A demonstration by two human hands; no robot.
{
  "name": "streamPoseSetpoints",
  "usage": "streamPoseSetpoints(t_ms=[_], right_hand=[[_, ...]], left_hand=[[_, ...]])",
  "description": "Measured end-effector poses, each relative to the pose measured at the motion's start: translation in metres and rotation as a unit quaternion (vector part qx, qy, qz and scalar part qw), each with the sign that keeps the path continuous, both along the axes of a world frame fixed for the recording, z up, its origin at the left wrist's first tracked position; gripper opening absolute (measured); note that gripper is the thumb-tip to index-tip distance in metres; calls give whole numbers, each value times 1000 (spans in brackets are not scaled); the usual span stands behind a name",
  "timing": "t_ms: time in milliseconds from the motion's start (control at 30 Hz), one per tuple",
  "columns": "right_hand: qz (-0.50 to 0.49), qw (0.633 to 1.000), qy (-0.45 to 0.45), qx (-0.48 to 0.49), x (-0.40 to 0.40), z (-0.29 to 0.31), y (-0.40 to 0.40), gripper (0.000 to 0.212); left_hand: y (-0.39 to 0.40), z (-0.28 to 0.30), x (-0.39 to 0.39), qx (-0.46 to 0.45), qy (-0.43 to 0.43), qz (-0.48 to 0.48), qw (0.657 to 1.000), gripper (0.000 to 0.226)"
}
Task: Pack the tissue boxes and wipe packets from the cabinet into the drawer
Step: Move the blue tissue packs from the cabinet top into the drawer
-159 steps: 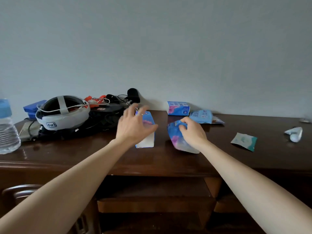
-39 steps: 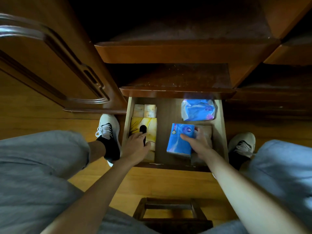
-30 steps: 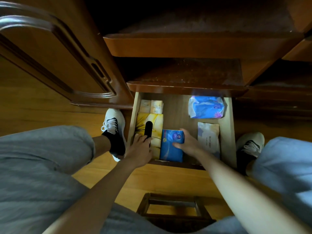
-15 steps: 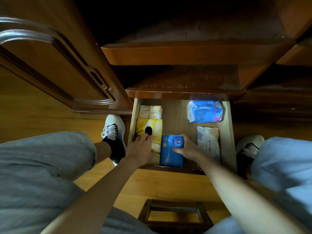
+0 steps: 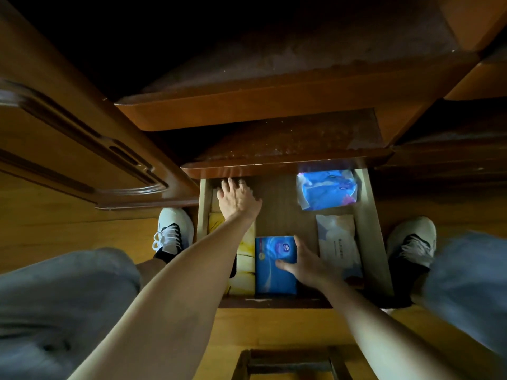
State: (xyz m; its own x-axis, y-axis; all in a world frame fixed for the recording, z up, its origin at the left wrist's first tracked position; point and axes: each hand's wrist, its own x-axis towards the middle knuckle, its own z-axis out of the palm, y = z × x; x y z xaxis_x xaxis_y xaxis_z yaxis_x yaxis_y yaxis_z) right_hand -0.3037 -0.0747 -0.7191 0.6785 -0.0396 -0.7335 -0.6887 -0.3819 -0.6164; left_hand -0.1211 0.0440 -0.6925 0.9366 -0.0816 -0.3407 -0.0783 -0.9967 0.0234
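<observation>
The open wooden drawer [image 5: 369,231] sits low between my feet. A blue tissue box [image 5: 270,272] lies near its front, beside a yellow tissue box [image 5: 244,267] on the left. My right hand [image 5: 304,263] rests on the blue box's right edge, fingers spread flat. A white wipe packet [image 5: 338,245] lies along the right side, and a blue soft packet [image 5: 326,192] sits at the back right. My left hand [image 5: 237,198] reaches to the drawer's back left, fingers apart, over small packets that it hides.
An open cabinet door [image 5: 82,149] stands at the left. Cabinet shelves [image 5: 274,105] overhang the drawer's back. My white shoes [image 5: 172,233] flank the drawer on the wooden floor, and a stool's frame [image 5: 288,363] is below me.
My left hand left the yellow box and moved to the drawer's back left. My right hand slid to the blue box's right edge, its fingers flattened. The blue box now lies against the yellow one.
</observation>
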Motion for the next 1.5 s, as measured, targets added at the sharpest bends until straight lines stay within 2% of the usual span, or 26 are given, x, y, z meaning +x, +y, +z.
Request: streamPoseSetpoints(t_ms=[100, 267, 433, 700, 833, 933, 1000, 1067, 1133, 1167, 1233, 1300, 1400, 1500], right_hand=[[-8, 1000, 9, 3, 1, -6, -3, 103], [-9, 1000, 9, 5, 3, -10, -4, 106], [-6, 1000, 5, 1, 2, -6, -3, 103], [-10, 1000, 3, -6, -4, 4, 4, 95], [-10, 1000, 6, -15, -3, 9, 5, 95], [-10, 1000, 12, -9, -2, 12, 4, 96], [-12, 1000, 20, -13, -3, 16, 6, 99], [-21, 999, 30, -15, -7, 20, 9, 104], [-38, 998, 47, -2, -10, 23, 12, 98], [-34, 998, 56, -2, -12, 24, 12, 88], [6, 998, 66, -15, -14, 29, 12, 60], [59, 996, 68, -7, -16, 36, 13, 45], [99, 994, 53, -4, -20, 59, 14, 41], [76, 996, 15, -36, -16, 91, 5, 39]], left_hand=[[0, -10, -7, -34, 19, 43, 998, 61], [-4, -13, -8, -51, -12, 61, 997, 47], [-4, -17, -8, -37, -25, 51, 998, 48], [6, -10, 9, 49, 30, -16, 998, 46], [10, -9, 8, 11, 61, -30, 998, 64], [20, -1, -11, -52, -9, -22, 998, 74], [31, 8, -38, -106, -92, -18, 990, 64], [46, 14, -69, -123, -137, -29, 982, 51], [60, 20, -97, -102, -111, -38, 988, 42], [65, 21, -107, -78, -71, -38, 994, 41], [69, 22, -121, -29, 11, -53, 998, 49], [71, 28, -125, -15, 76, -83, 993, 60], [79, 45, -128, -38, 113, -108, 987, 59], [91, 72, -132, -46, 135, -120, 982, 50]])
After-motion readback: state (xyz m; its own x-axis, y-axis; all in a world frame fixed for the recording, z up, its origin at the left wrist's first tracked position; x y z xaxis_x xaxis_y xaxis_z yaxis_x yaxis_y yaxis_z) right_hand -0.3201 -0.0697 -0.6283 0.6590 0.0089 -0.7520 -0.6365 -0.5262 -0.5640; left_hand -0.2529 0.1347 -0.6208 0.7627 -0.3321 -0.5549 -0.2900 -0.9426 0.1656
